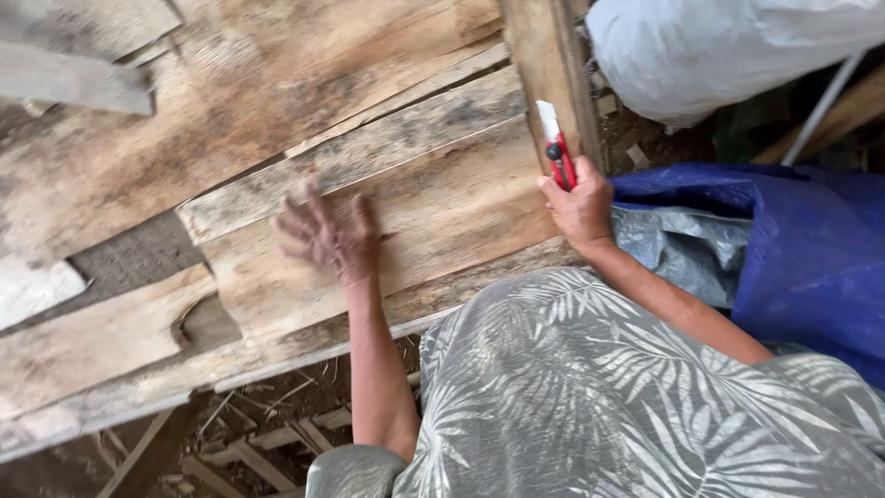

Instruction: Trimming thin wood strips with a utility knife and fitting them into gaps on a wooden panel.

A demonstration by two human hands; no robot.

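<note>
My left hand (330, 237) lies flat with fingers spread on a thin sheet of pale wood veneer (442, 207), pressing it down. My right hand (581, 205) grips a red utility knife (559, 157) with its blade extended, at the right end of that sheet beside an upright wooden beam (544, 65). The knife's tip rests near the sheet's right edge. More stained veneer sheets (230, 101) overlap each other above and to the left of my left hand.
A blue tarpaulin (802, 249) and a grey plastic sheet (682, 244) lie at the right. A white sack (719, 46) sits at the top right. Under the veneer's near edge, wooden slats and scraps (267, 443) show on the ground.
</note>
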